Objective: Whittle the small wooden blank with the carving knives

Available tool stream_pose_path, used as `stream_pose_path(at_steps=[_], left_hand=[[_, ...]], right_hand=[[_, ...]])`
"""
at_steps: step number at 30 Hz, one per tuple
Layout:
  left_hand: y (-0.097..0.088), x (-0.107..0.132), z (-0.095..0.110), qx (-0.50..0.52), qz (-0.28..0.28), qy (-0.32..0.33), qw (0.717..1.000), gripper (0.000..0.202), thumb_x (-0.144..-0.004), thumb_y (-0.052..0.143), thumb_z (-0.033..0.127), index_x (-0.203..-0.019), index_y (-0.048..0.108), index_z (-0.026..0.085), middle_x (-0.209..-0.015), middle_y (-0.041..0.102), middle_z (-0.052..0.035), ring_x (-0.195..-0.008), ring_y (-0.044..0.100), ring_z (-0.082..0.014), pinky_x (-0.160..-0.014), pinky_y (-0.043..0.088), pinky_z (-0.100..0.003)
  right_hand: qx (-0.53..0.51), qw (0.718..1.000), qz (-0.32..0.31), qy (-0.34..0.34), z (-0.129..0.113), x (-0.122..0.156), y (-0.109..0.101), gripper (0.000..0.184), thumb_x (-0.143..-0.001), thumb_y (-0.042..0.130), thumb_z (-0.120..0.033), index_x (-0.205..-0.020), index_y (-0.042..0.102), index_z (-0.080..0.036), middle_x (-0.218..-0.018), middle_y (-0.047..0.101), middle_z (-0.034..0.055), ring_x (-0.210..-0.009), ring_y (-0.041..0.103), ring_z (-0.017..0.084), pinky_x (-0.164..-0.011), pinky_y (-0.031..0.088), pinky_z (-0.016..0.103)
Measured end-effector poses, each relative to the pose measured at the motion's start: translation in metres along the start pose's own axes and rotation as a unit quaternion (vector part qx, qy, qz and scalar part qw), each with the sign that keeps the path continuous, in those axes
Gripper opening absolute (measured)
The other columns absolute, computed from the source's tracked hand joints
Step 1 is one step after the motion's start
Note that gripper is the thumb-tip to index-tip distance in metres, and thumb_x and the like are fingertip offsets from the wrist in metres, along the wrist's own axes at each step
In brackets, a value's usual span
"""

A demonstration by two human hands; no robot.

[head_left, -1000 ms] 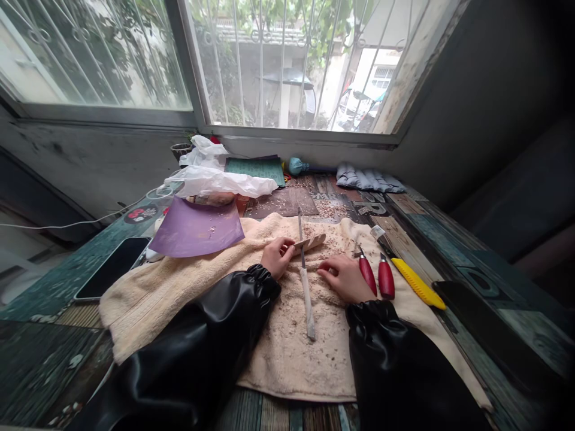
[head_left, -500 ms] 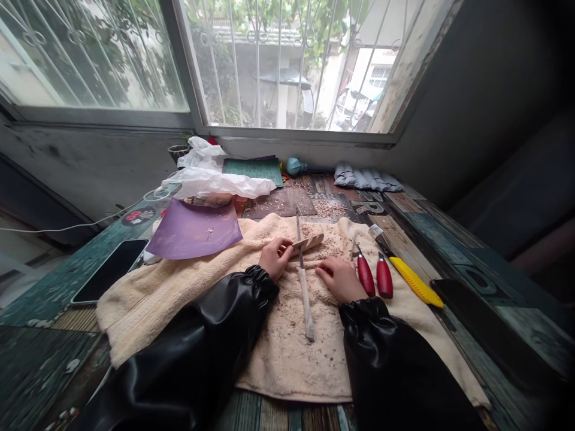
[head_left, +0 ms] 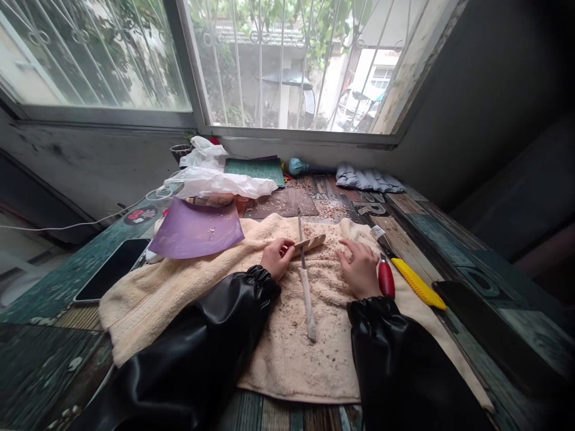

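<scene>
My left hand (head_left: 277, 256) is closed on a small pale wooden piece (head_left: 309, 243), holding it over a cream towel (head_left: 188, 287) strewn with wood shavings. A long thin tool with a pale handle (head_left: 306, 287) lies on the towel between my hands. My right hand (head_left: 360, 267) rests flat on the towel with fingers spread, covering one red-handled carving knife. A second red-handled knife (head_left: 386, 278) lies just right of it. Both arms wear black sleeves.
A yellow utility knife (head_left: 417, 281) lies right of the red knife. A purple sheet (head_left: 195, 227), a phone (head_left: 112, 269), white plastic bags (head_left: 220, 179), a green mat (head_left: 256, 169) and a grey cloth (head_left: 368, 178) sit around the towel. A dark strip (head_left: 489, 335) lies at the right edge.
My right hand has moved to the right and forward, from beside the long tool onto the nearer red-handled knife, with fingers now spread. The left hand has not moved.
</scene>
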State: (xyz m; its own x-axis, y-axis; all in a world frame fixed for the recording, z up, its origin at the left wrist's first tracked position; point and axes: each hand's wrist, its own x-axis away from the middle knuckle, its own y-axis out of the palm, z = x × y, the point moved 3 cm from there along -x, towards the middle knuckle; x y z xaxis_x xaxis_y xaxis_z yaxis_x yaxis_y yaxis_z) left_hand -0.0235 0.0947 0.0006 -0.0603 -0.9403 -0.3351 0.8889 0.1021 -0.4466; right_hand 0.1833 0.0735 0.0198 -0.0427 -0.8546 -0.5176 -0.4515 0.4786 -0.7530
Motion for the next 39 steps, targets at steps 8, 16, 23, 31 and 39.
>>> stream_pose_path(at_steps=[8,16,23,31,39], left_hand=[[0.0,-0.001,-0.001,0.001,0.0,0.001,1.0,0.017,-0.075,0.049,0.029,-0.083,0.058,0.017,-0.074,0.06,-0.0021,-0.062,0.054,-0.0112,-0.058,0.047,-0.023],[-0.001,0.0,0.002,0.003,-0.002,-0.001,1.0,0.017,-0.075,0.049,0.03,-0.082,0.057,0.016,-0.075,0.06,-0.0025,-0.062,0.054,-0.0109,-0.057,0.046,-0.022],[0.0,-0.001,0.0,0.003,-0.002,0.005,1.0,0.018,-0.075,0.049,0.03,-0.083,0.058,0.017,-0.075,0.06,-0.0024,-0.062,0.055,-0.0111,-0.057,0.046,-0.023],[0.0,-0.001,-0.002,-0.001,-0.002,0.004,1.0,0.017,-0.075,0.049,0.029,-0.083,0.057,0.017,-0.073,0.06,-0.0021,-0.063,0.055,-0.0112,-0.058,0.047,-0.023],[0.0,0.0,-0.002,0.0,-0.006,0.004,1.0,0.017,-0.075,0.049,0.03,-0.083,0.057,0.017,-0.075,0.06,-0.0022,-0.063,0.055,-0.0112,-0.058,0.047,-0.023]], right_hand=[[-0.045,0.972,-0.202,-0.111,-0.031,0.015,0.023,0.02,-0.072,0.053,-0.04,-0.075,0.063,-0.023,-0.08,0.062,0.0032,-0.082,0.051,0.019,-0.075,0.03,0.033],[-0.073,0.974,-0.21,-0.046,-0.033,0.013,0.024,0.021,-0.072,0.052,-0.035,-0.061,0.051,-0.018,-0.065,0.058,0.0004,-0.068,0.05,0.015,-0.065,0.031,0.028],[-0.121,0.978,-0.17,-0.009,-0.024,0.011,0.01,0.019,-0.074,0.05,-0.036,-0.065,0.053,-0.02,-0.064,0.058,-0.0006,-0.065,0.051,0.014,-0.068,0.033,0.028],[-0.045,0.999,-0.022,0.01,0.0,-0.002,0.007,0.022,-0.078,0.044,-0.037,-0.076,0.057,-0.019,-0.076,0.061,0.0038,-0.073,0.051,0.018,-0.071,0.03,0.032],[-0.003,0.999,-0.03,-0.017,-0.009,0.001,0.003,0.02,-0.078,0.046,-0.036,-0.075,0.062,-0.023,-0.088,0.061,0.0032,-0.086,0.047,0.021,-0.076,0.024,0.036]])
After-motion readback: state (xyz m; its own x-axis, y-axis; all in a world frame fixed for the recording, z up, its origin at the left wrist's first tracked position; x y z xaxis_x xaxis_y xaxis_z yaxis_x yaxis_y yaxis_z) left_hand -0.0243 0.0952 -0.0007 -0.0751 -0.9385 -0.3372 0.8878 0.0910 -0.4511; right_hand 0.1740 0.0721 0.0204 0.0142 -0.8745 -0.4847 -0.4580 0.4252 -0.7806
